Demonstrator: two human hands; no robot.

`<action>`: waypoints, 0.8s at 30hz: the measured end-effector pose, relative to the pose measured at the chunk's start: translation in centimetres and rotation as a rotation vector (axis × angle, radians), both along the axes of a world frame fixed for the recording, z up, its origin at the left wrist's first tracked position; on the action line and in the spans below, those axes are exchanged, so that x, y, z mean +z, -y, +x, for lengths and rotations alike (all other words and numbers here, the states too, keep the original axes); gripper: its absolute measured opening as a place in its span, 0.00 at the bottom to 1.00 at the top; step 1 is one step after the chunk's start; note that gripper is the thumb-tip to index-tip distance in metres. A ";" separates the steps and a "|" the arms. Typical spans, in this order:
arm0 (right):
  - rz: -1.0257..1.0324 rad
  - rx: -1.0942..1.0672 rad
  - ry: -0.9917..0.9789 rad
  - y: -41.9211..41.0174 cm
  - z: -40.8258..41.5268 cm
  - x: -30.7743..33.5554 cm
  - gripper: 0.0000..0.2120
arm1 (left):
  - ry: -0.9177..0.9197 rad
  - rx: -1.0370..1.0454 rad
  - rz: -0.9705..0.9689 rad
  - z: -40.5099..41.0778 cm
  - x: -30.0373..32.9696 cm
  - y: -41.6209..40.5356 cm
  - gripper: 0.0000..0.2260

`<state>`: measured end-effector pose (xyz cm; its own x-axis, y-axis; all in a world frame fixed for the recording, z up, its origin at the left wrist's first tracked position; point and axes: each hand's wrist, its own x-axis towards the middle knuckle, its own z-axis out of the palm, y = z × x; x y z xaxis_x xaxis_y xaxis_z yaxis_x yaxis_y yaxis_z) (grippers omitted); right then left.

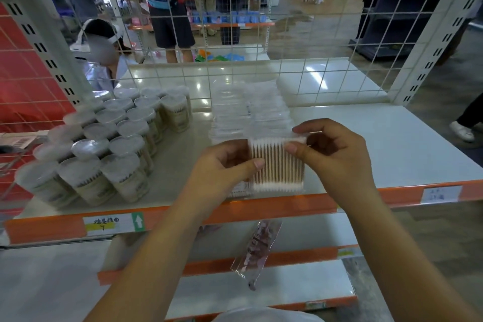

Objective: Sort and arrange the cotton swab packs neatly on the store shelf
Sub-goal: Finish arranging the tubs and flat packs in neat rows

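A flat clear pack of wooden-stick cotton swabs [277,165] is held upright above the front of the white shelf [392,144]. My left hand [222,165] grips its left side, thumb across the front. My right hand [332,149] pinches its top right corner between thumb and fingers. Behind it, two rows of the same flat packs [251,107] run back toward the wire grid. Several round tubs of swabs [104,144] with clear lids stand packed together on the shelf's left part.
A white wire grid [287,34] backs the shelf, between perforated uprights. An orange price rail [287,206] edges the front. A small clear packet [257,248] hangs over a lower shelf. People stand and crouch beyond the grid; a shoe shows at right.
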<state>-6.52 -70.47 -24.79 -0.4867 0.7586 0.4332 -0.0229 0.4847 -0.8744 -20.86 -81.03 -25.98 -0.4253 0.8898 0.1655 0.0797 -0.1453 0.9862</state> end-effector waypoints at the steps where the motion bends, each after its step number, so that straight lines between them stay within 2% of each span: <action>1: 0.047 -0.031 -0.002 0.1 -0.2 -0.1 0.12 | 0.013 -0.001 0.005 0.0 0.0 0.1 0.10; 4: 0.331 -0.204 0.040 0.2 -0.7 -0.5 0.10 | 0.040 0.039 0.004 -0.2 0.1 0.1 0.09; 6: 0.395 -0.222 0.021 0.4 -0.9 -0.9 0.07 | 0.053 0.070 -0.004 -0.3 0.2 0.1 0.08; 8: 0.301 -0.119 -0.006 0.8 -1.1 -0.8 0.04 | 0.058 0.097 0.002 -0.3 0.2 0.1 0.08; 11: 0.239 -0.028 0.012 1.2 -1.5 -0.7 0.05 | 0.038 0.155 0.039 -0.5 0.0 0.0 0.08; 13: 0.150 0.022 0.004 1.3 -1.8 -0.4 0.05 | -0.046 0.196 0.062 -0.4 0.3 0.2 0.07; 16: 0.034 0.076 0.018 1.5 -2.0 0.0 0.13 | -0.235 0.209 0.060 0.6 0.8 0.4 0.08; 19: 0.049 0.101 0.065 1.8 -2.2 -0.1 0.20 | -0.476 0.151 0.083 2.2 0.8 0.4 0.10; 24: -0.011 0.158 0.024 1.2 -1.8 -0.3 0.18 | -0.494 0.213 0.101 1.3 0.2 0.5 0.12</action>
